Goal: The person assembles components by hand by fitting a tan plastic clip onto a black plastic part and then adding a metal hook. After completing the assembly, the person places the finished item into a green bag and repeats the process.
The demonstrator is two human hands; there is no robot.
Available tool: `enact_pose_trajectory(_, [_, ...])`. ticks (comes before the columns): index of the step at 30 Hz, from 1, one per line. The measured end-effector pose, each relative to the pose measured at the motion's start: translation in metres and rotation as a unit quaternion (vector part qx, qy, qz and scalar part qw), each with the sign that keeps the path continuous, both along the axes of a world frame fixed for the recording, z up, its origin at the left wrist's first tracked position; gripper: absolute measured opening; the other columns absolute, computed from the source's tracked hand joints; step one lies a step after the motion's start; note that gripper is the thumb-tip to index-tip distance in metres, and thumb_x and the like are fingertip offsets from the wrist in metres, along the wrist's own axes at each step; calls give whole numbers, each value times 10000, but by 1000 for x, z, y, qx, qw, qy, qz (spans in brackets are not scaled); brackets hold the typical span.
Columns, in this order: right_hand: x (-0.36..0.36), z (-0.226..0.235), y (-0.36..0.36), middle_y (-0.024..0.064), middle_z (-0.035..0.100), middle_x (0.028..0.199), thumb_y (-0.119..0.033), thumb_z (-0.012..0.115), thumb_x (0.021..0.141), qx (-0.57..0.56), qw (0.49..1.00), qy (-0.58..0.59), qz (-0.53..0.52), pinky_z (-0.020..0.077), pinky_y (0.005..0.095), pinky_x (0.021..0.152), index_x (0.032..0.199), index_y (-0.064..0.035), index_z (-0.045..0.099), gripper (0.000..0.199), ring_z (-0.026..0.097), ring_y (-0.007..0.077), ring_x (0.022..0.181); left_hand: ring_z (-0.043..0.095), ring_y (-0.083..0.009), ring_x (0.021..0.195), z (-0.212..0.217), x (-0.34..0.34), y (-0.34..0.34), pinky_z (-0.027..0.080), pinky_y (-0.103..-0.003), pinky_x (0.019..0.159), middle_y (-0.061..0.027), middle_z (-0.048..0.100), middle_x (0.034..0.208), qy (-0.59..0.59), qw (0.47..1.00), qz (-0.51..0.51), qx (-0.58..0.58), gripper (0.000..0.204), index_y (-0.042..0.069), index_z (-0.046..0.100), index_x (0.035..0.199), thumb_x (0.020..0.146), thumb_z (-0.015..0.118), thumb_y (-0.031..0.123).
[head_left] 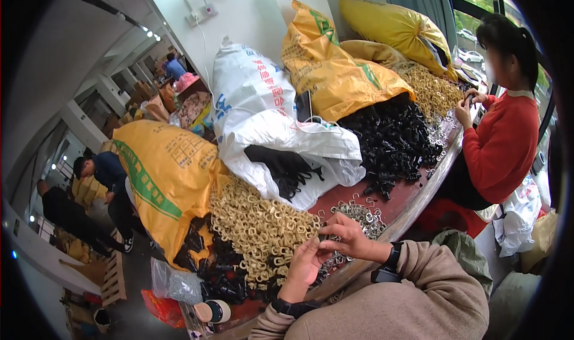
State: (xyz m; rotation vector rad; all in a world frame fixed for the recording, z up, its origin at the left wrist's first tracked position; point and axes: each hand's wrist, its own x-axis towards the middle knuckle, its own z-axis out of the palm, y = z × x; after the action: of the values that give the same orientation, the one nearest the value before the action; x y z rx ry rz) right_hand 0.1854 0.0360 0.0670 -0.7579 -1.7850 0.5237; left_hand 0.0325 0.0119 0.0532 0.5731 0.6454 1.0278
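Note:
My left hand (304, 263) and my right hand (348, 238) meet over the table's near edge, fingers pinched together. Between the fingertips shows a sliver of a small dark piece; its kind is hidden. Beside my left hand spreads a heap of gold-coloured metal rings and buckles (257, 226), spilling from a yellow-orange woven sack (173, 161). Silver metal hooks (362, 216) lie in a pile just behind my right hand. Dark wrist straps circle both wrists, and the right one carries a small black box (385, 274).
A white sack (257, 107) holds black straps (284, 167). Black plastic clips (388, 140) lie before an orange sack (335, 71). At right a co-worker in red (508, 143) handles a small dark part. A bag of small pieces (182, 286) and a tape roll (218, 311) sit lower left.

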Motion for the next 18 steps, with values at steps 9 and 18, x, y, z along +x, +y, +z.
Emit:
enact_pose_trajectory(9, [5, 31, 78, 74, 485, 703, -123, 629, 688, 38, 994, -80, 67, 403, 312, 537, 752, -49, 568, 116, 496, 218, 635, 523, -151, 620, -7, -29, 5, 446, -229, 551, -97, 543, 762, 52, 994, 91, 24, 273, -38, 501, 907, 823, 463, 218])
enact_pose_trajectory(18, [30, 25, 291, 133, 575, 647, -194, 624, 639, -198, 956, 61, -207, 438, 307, 574, 715, 11, 596, 221, 565, 220, 621, 554, -177, 629, -24, -71, 3, 470, -244, 550, -121, 558, 765, 23, 984, 172, 31, 265, -52, 507, 888, 834, 439, 199])
